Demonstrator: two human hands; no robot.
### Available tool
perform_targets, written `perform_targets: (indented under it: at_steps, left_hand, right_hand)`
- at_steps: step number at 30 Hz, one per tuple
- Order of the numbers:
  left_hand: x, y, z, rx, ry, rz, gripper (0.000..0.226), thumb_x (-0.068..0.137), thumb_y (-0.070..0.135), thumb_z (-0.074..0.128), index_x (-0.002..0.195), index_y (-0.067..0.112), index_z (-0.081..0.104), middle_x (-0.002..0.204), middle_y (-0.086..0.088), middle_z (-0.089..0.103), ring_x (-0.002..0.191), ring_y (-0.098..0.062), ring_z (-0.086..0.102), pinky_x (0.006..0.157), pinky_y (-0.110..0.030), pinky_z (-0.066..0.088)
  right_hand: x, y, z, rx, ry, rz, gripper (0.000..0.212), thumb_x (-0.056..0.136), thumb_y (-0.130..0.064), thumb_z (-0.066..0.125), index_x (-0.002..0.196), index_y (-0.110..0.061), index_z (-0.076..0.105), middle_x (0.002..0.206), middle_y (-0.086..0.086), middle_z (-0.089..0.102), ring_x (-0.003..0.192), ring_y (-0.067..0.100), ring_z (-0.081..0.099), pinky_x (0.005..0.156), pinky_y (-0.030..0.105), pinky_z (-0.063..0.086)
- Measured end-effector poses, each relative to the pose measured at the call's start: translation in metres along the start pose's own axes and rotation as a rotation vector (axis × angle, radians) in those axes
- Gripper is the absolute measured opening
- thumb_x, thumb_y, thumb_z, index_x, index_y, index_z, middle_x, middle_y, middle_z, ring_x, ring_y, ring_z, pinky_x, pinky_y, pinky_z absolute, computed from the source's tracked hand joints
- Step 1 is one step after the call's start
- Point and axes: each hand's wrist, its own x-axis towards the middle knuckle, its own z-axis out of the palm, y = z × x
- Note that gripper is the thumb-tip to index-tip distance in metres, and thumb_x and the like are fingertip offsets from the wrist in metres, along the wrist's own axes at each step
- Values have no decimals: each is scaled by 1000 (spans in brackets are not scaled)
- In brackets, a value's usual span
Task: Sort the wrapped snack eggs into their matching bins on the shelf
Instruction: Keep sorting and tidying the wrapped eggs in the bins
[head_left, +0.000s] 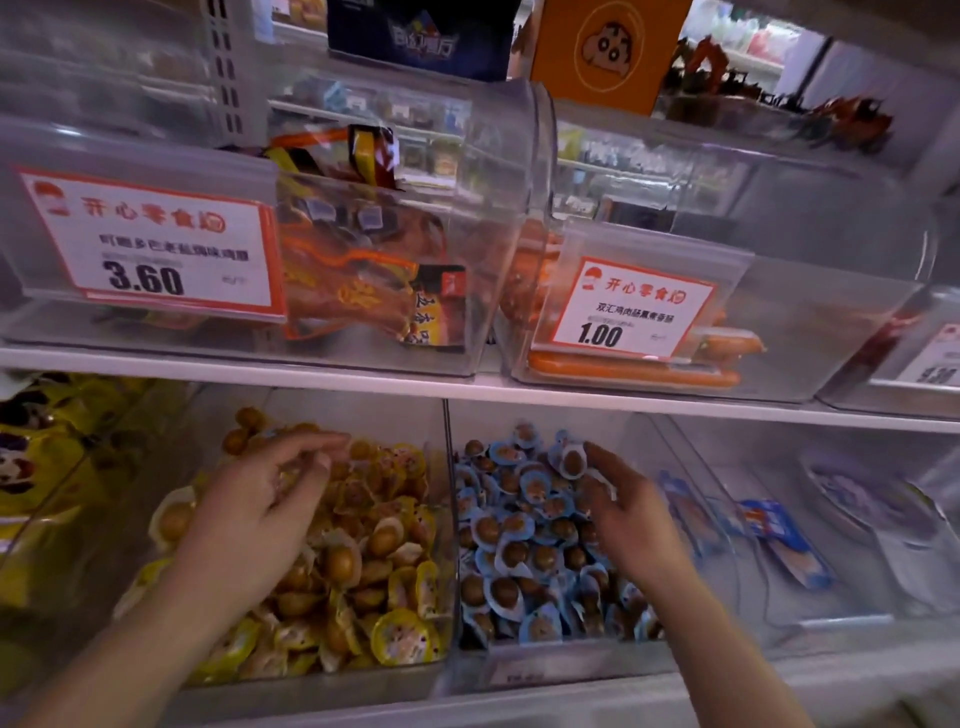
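Where hands (260, 499) dig, sausages (634, 371) overhead, blue packets (779, 540) alongside.

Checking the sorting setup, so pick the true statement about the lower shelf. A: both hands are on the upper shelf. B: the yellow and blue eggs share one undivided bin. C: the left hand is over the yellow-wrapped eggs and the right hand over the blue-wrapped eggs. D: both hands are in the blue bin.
C: the left hand reaches into the yellow-wrapped eggs, while the right hand is over the blue-wrapped eggs, with a clear divider between the bins.
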Motion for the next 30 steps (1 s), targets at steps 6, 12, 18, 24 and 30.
perform_targets:
  at_steps: [6,12,18,24,30]
  left_hand:
    - [-18,-10,-43,303,8,69,25,96,29,55,109,47,66,101,24,69,95,-7,65,83,-31,52]
    - [-64,-37,-88,310,153,24,33,89,20,52,115,24,70,130,10,55,121,-12,52,101,-32,42]
    - [-90,-52,-101,207,-14,-63,51,97,18,52,139,45,43,151,24,28,134,1,39,106,-28,41]
    - [-81,-54,-101,156,-69,-99,65,95,28,48,143,58,16,148,25,28,129,-1,45,102,-23,42]
    - [-68,-55,-96,173,-30,-86,57,94,30,49,137,56,23,133,28,30,110,6,45,90,-11,36]
  right_hand:
    - [-44,-35,-10,83,294,-226,33,87,-11,50,96,-36,69,92,-8,74,83,1,65,69,4,42]
    - [-68,-150,67,78,-125,-577,25,90,-29,51,105,-29,72,98,-21,71,91,-6,64,76,5,43]
    - [2,-212,198,-266,-616,-441,39,99,-37,52,133,-18,59,134,11,61,124,28,57,104,33,44]
    - [20,-205,272,-500,-619,-448,57,97,-29,47,152,-22,33,151,15,38,132,38,43,108,46,40]
    - [13,-165,209,-433,-722,-652,44,82,-35,58,125,-33,63,139,-1,50,124,18,53,103,33,45]
